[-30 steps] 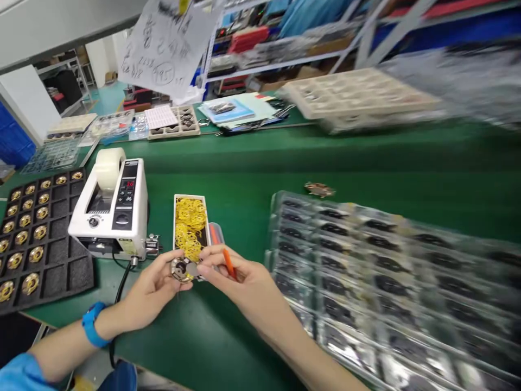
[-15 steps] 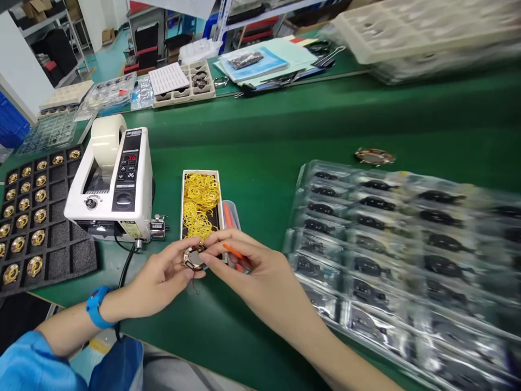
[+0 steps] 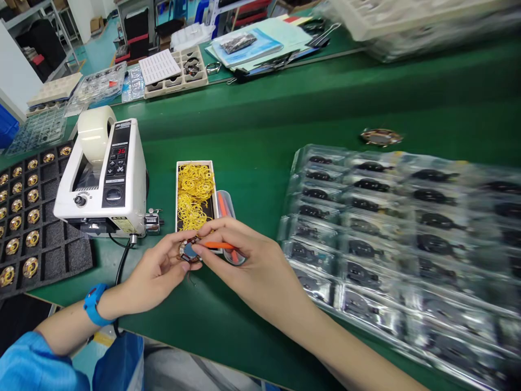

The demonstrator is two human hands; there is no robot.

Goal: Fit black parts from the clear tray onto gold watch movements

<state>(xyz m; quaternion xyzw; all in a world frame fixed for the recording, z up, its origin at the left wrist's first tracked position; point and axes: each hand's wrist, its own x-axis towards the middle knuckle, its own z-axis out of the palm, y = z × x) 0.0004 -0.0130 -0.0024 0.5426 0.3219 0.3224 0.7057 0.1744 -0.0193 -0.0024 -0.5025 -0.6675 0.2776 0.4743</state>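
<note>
Left hand (image 3: 148, 274) holds the round component (image 3: 189, 251) clamped between its fingers, near the box (image 3: 178, 198) of yellow rings (image 3: 195, 184). Right hand (image 3: 260, 263) grips an orange tool (image 3: 218, 245); its slipping could scratch the component.

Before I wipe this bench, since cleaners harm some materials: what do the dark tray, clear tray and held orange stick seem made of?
Dark tray: probably matte foam, by its grainy surface. Clear tray: apparently thin, glossy plastic, see-through with bright glare. Orange stick: perhaps smooth plastic, given its even colour; too small to be sure.
</note>
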